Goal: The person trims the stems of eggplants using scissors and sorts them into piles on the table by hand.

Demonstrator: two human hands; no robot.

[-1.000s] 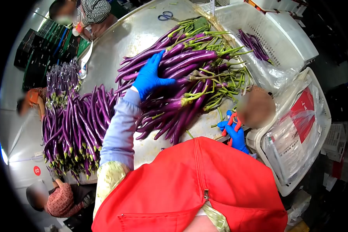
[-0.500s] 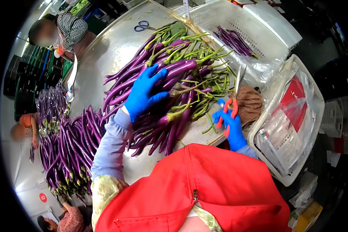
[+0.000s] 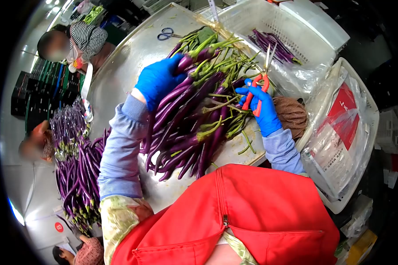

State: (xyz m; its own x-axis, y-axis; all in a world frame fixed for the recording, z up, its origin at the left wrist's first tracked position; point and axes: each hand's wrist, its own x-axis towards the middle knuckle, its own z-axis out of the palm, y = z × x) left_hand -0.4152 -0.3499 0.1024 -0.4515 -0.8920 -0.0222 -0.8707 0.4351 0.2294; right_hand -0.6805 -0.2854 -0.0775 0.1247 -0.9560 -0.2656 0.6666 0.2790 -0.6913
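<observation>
My left hand (image 3: 160, 80), in a blue glove, is closed around one or more purple eggplants near their stem ends, at the upper left of the pile. The heap of long eggplants (image 3: 177, 110) lies on the metal table, green stems pointing up and right. In my gloved right hand (image 3: 262, 106) are red-handled scissors (image 3: 258, 93), held right of the stems with the blades pointing up and parted. Cut stem pieces (image 3: 247, 143) lie on the table beside the pile.
More eggplants (image 3: 82, 172) are laid out at the left. Blue-handled scissors (image 3: 166, 34) lie at the table's back. To the right stand a white crate (image 3: 314, 48) with eggplants, a bin (image 3: 367, 110) with plastic bags, and a brown cloth bundle (image 3: 291, 115). Co-workers stand at the left.
My left hand has gone from resting on the pile with spread fingers to gripping eggplants and has lifted their stem ends. My right hand has risen with the scissors toward the stems.
</observation>
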